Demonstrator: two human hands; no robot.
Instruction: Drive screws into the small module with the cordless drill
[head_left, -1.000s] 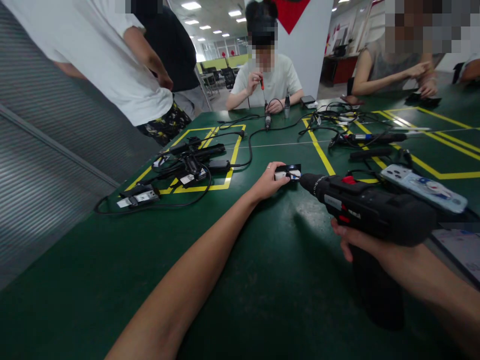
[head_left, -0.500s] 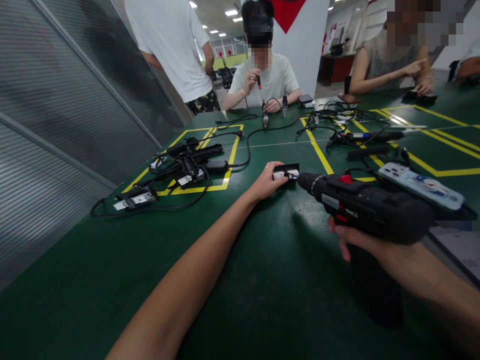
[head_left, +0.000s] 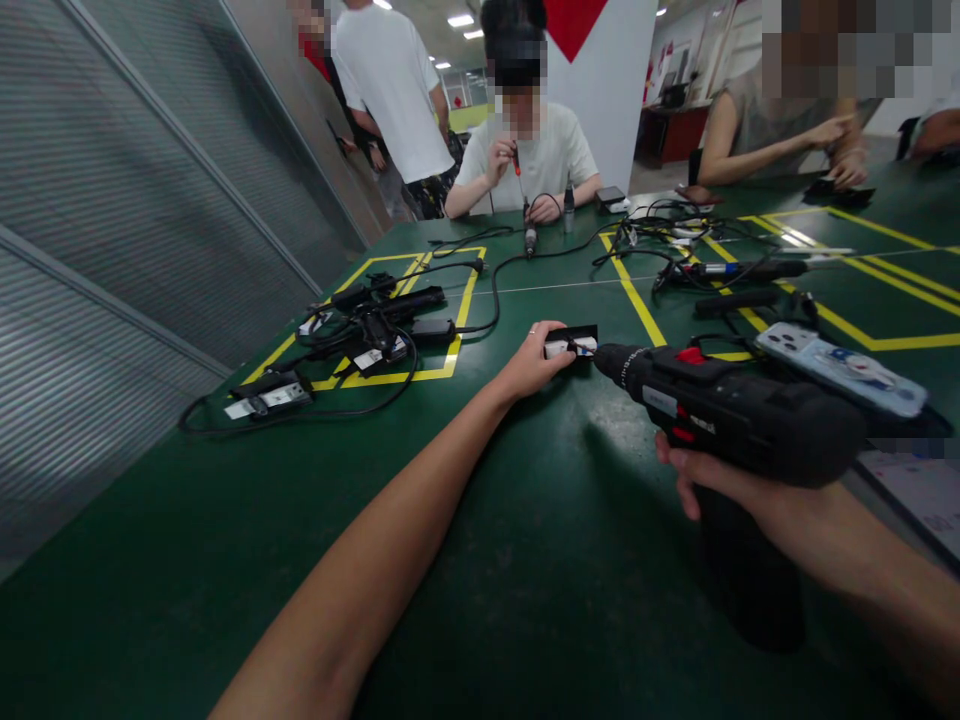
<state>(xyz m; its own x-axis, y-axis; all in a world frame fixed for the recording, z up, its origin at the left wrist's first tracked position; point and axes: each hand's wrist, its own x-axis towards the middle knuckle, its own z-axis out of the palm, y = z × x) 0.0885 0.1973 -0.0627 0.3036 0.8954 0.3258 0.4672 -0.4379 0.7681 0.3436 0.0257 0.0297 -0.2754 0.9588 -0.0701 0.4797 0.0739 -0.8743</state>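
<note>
My left hand [head_left: 536,362] is closed around the left end of a small black casing with a white inner part [head_left: 583,343], which rests on the green table [head_left: 480,520]. In my right hand [head_left: 720,480] is a black cordless drill [head_left: 720,410] with red details, its grip wrapped by my fingers. The drill's chuck points left at the casing, and a thin bit reaches its right side near my left thumb. Whether the bit touches a screw is too small to tell.
Black adapters with cables [head_left: 375,330] lie left inside yellow tape. A phone [head_left: 840,368] lies beside the drill, with tangled cables [head_left: 660,225] beyond. Across the table a person [head_left: 551,150] holds a screwdriver [head_left: 517,160]; another person [head_left: 757,130] sits at the right.
My hands, the drill and the casing stay nearly still. In the background, the standing person in white has shifted right, and another person in dark clothing has come into view behind.
</note>
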